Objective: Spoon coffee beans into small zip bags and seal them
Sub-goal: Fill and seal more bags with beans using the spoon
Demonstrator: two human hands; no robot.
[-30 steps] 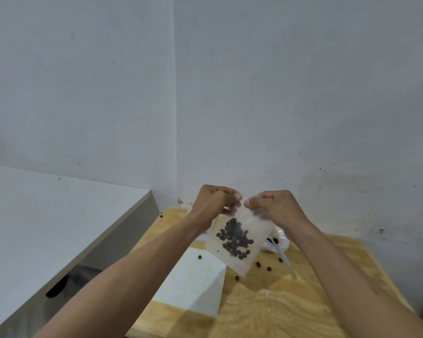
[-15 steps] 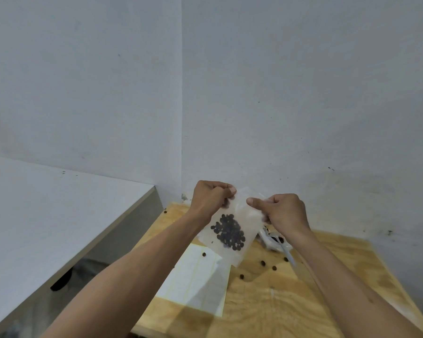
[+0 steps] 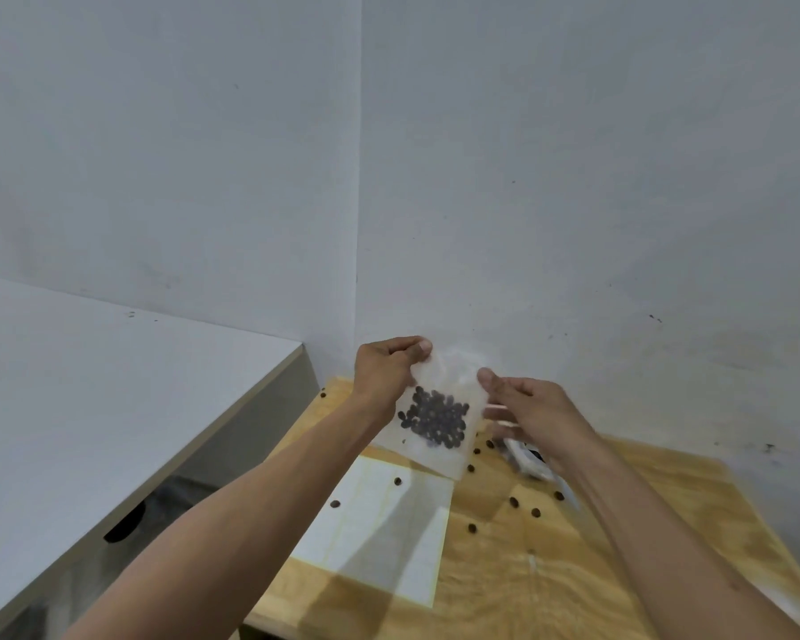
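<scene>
Both hands up over the wooden table point(image 3: 620, 570): left hand point(image 3: 384, 371) pinches the bag point(image 3: 439, 450) of beans point(image 3: 435, 415) by its top corner, right hand point(image 3: 527, 408) beside it, fingers loose and blurry.

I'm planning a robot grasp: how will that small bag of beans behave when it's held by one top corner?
The zip bag, thin film pinched by the left hand, probably hangs floppy. The coffee beans bunch loosely, so they would likely shift when tilted. It looks light, given that two-finger grip.
</scene>
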